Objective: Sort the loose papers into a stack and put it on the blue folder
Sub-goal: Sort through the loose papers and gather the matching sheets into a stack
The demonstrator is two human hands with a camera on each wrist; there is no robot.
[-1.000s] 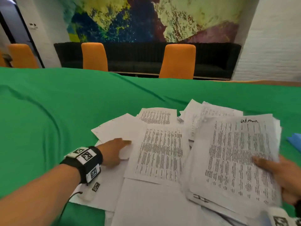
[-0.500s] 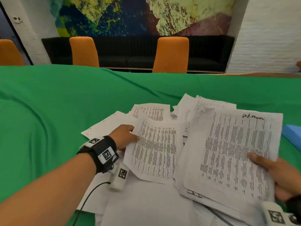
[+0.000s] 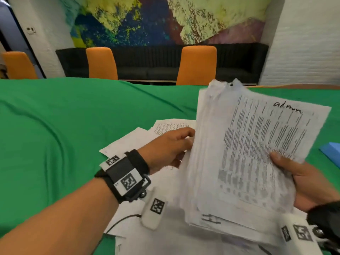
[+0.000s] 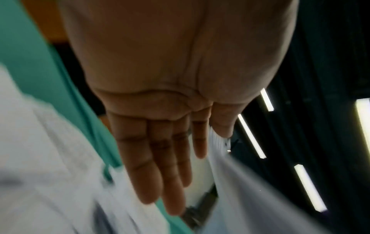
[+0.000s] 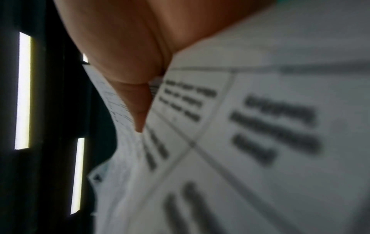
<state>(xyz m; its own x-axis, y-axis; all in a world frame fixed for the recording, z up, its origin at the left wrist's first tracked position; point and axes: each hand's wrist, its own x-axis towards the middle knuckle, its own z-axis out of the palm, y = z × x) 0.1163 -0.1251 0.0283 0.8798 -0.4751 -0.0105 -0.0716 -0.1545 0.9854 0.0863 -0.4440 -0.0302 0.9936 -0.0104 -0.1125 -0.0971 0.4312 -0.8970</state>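
A thick stack of printed papers (image 3: pixel 257 153) is lifted off the table and tilted up, its top sheet marked with handwriting. My right hand (image 3: pixel 301 179) grips its lower right corner, thumb (image 5: pixel 136 102) on top of the stack (image 5: pixel 240 142) and fingers hidden behind. At the stack's left edge is my left hand (image 3: pixel 182 144). In the left wrist view its fingers (image 4: pixel 160 158) lie straight behind the sheets (image 4: pixel 250 197), with the thumb at the paper edge. Loose papers (image 3: pixel 132 140) stay on the green cloth below. A corner of the blue folder (image 3: pixel 331 151) shows at the far right.
The table wears a green cloth (image 3: pixel 55 135) that stretches wide to the left and back. More white sheets (image 3: pixel 165 242) lie near the front edge under my arms. Orange chairs (image 3: pixel 197 65) and a dark sofa stand beyond the table.
The right hand has raised and tilted the stack off the table. The left hand left the loose sheets and came right to the stack's left edge.
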